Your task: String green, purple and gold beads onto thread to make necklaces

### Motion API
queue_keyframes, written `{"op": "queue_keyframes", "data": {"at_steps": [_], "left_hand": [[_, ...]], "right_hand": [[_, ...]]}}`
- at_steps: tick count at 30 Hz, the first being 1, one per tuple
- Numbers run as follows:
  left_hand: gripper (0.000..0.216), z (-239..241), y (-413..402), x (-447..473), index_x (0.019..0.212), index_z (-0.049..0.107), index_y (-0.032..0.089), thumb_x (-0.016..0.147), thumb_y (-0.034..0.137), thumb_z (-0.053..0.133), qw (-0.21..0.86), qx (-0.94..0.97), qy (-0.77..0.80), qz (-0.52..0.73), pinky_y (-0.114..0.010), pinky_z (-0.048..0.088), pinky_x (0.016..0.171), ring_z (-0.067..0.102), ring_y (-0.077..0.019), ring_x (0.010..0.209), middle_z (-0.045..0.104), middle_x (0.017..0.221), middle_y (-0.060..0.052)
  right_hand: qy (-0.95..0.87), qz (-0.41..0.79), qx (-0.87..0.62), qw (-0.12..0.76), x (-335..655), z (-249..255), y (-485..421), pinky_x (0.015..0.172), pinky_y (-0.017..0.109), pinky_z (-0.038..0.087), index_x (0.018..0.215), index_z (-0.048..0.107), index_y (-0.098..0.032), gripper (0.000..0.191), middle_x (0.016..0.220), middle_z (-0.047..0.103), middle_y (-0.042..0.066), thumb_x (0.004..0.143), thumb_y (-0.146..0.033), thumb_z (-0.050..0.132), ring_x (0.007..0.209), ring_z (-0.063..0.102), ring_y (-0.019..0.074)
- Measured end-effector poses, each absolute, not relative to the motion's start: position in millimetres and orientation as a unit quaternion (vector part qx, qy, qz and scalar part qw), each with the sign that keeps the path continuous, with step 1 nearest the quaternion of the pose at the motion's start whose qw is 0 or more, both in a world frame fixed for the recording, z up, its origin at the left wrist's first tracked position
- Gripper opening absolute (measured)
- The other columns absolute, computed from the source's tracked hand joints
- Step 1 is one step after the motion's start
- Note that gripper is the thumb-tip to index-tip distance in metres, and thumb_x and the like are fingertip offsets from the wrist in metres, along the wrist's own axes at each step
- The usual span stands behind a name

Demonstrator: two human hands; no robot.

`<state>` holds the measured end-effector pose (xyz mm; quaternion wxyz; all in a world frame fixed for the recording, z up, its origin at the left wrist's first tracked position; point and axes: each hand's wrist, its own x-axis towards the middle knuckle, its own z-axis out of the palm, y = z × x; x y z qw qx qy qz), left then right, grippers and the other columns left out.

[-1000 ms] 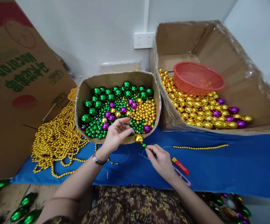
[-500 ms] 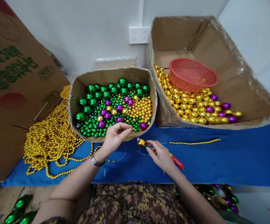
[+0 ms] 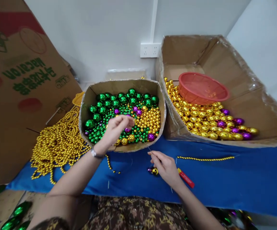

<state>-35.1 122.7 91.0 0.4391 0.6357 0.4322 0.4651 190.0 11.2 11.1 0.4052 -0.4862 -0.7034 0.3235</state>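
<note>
My left hand (image 3: 119, 126), a watch on its wrist, is raised over the smaller cardboard box (image 3: 123, 149) of beads. Its fingers are pinched, apparently on a fine thread that slants down toward my right hand (image 3: 163, 166). Thumb and finger of the right hand pinch this thread (image 3: 149, 148) just in front of the box. Below those fingers hangs or lies a small cluster of a gold bead (image 3: 154, 171) and a purple bead (image 3: 149, 170); I cannot tell whether it touches the cloth. Green, gold and purple beads (image 3: 150, 118) fill the box.
Gold bead strings (image 3: 57, 143) are heaped at left beside a tall printed carton (image 3: 33, 105). At right, a larger box (image 3: 248, 95) holds gold and purple balls and a red basket (image 3: 203, 88). A short gold strand (image 3: 205, 158) and a red-handled tool (image 3: 186, 178) lie on the blue cloth (image 3: 224, 179).
My left hand has moved up and away from the gold and purple beads, over the box. My right hand now pinches the thread above those beads. The camera view has shifted.
</note>
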Motion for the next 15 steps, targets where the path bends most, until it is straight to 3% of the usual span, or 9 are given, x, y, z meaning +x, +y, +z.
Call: {"op": "queue_keyframes", "data": {"at_steps": [2, 5, 7, 10, 13, 15], "left_hand": [[0.031, 90, 169, -51, 0.095, 0.066, 0.014, 0.088, 0.043, 0.056, 0.271, 0.669, 0.52, 0.457, -0.035, 0.05, 0.077, 0.063, -0.0215, 0.084, 0.069, 0.089, -0.01], [0.037, 84, 232, -74, 0.109, 0.061, 0.011, 0.081, 0.036, 0.064, 0.092, 0.697, 0.645, 0.301, -0.046, 0.038, 0.097, 0.049, -0.035, 0.117, 0.061, 0.116, -0.02], [0.045, 80, 258, -82, 0.106, 0.061, 0.011, 0.074, 0.042, 0.071, 0.081, 0.697, 0.677, 0.222, -0.053, 0.033, 0.098, 0.043, -0.042, 0.12, 0.059, 0.115, -0.023], [0.05, 75, 270, -85, 0.096, 0.062, 0.012, 0.065, 0.048, 0.077, 0.089, 0.7, 0.679, 0.202, -0.058, 0.032, 0.096, 0.043, -0.0456, 0.116, 0.06, 0.108, -0.022], [0.052, 77, 258, -80, 0.102, 0.06, 0.013, 0.067, 0.048, 0.076, 0.132, 0.685, 0.665, 0.268, -0.051, 0.039, 0.093, 0.051, -0.0373, 0.109, 0.059, 0.108, -0.018], [0.05, 80, 239, -74, 0.107, 0.058, 0.016, 0.072, 0.048, 0.072, 0.276, 0.625, 0.615, 0.392, -0.042, 0.048, 0.084, 0.058, -0.0268, 0.096, 0.061, 0.104, -0.012]], "right_hand": [[-0.694, 0.328, -0.498, 0.404, 191, 13, 10, 0.063, 0.024, 0.058, 0.104, 0.067, -0.02, 0.027, 0.085, 0.074, 0.004, 0.097, -0.033, 0.045, 0.061, 0.069, 0.0133], [-0.694, 0.311, -0.506, 0.407, 190, 17, 10, 0.065, 0.024, 0.057, 0.103, 0.068, -0.019, 0.027, 0.087, 0.074, 0.005, 0.097, -0.033, 0.045, 0.064, 0.07, 0.0149], [-0.7, 0.298, -0.506, 0.407, 188, 18, 10, 0.068, 0.024, 0.057, 0.101, 0.067, -0.02, 0.026, 0.089, 0.074, 0.006, 0.097, -0.031, 0.044, 0.072, 0.071, 0.0165], [-0.705, 0.286, -0.509, 0.402, 188, 19, 10, 0.07, 0.024, 0.055, 0.101, 0.066, -0.02, 0.026, 0.093, 0.074, 0.006, 0.098, -0.029, 0.043, 0.08, 0.071, 0.0172], [-0.708, 0.294, -0.511, 0.39, 189, 20, 10, 0.066, 0.022, 0.055, 0.108, 0.065, -0.019, 0.028, 0.087, 0.073, 0.005, 0.099, -0.028, 0.04, 0.069, 0.069, 0.0142], [-0.711, 0.307, -0.501, 0.386, 187, 22, 10, 0.062, 0.021, 0.054, 0.113, 0.063, -0.018, 0.029, 0.081, 0.073, 0.004, 0.099, -0.027, 0.039, 0.061, 0.066, 0.0126]]}}
